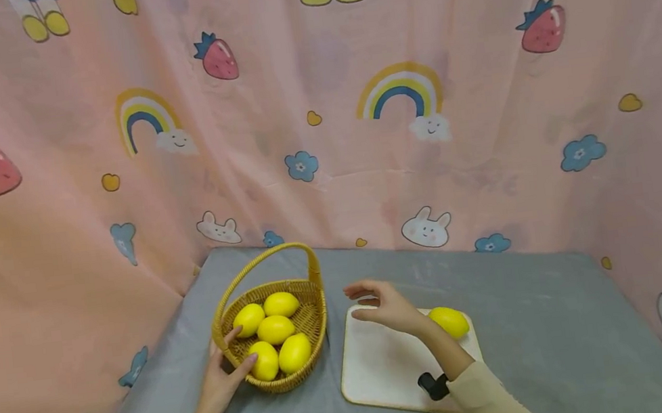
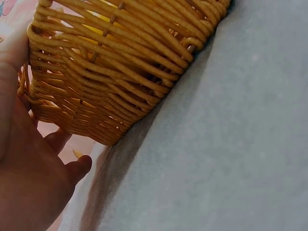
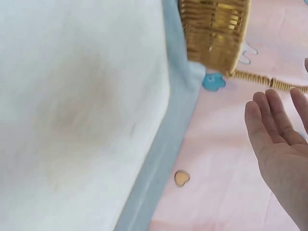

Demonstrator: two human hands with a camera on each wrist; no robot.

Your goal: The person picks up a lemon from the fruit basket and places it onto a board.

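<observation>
A wicker basket with a tall arched handle holds several yellow lemons. My left hand grips its near left rim, with the thumb and fingertips reaching over the edge beside the lemons. In the left wrist view, that hand lies along the woven side of the basket. Over the far left part of a white board, my right hand hovers with relaxed fingers and nothing in them. One lemon rests at the board's far right corner, behind the right forearm.
A grey cloth covers the table. Behind and beside it hangs a pink patterned curtain. The board lies right of the basket, with a narrow strip of cloth between them. The basket's handle rises above its rim.
</observation>
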